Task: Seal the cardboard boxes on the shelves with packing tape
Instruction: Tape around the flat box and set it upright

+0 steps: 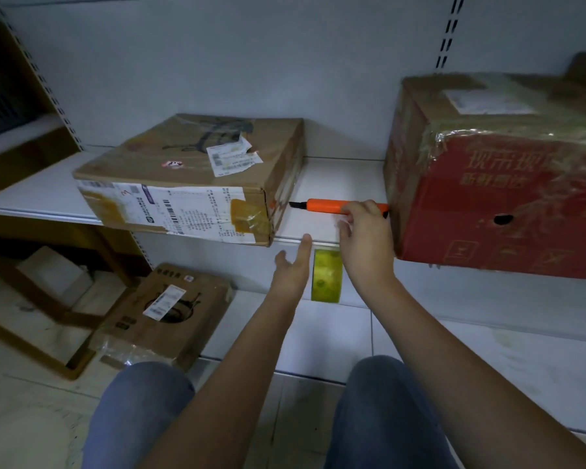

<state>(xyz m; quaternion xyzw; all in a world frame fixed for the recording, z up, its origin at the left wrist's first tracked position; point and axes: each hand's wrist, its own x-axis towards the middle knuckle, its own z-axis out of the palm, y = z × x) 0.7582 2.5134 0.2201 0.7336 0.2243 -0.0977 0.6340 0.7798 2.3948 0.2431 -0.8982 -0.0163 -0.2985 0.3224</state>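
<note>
A brown cardboard box (197, 174) with shipping labels and yellowish tape patches lies on the white shelf (335, 177), left of centre. A larger red box (494, 184) wrapped in clear tape stands at the right. Between them an orange utility knife (322, 205) lies along the shelf, blade end toward the brown box. My right hand (362, 238) curls its fingers and thumb round the knife's rear part; the fingertips are blurred. My left hand (293, 269) is open, fingers straight and reaching up to the shelf's front edge. A yellow tape roll (327, 275) shows between my hands below that edge; what supports it is unclear.
A third flat cardboard box (170, 309) lies on the lower level at the left, partly on a wooden frame (48, 309). The lower white shelf (487, 360) runs to the right. My knees in jeans fill the bottom. The red box overhangs the shelf's front edge.
</note>
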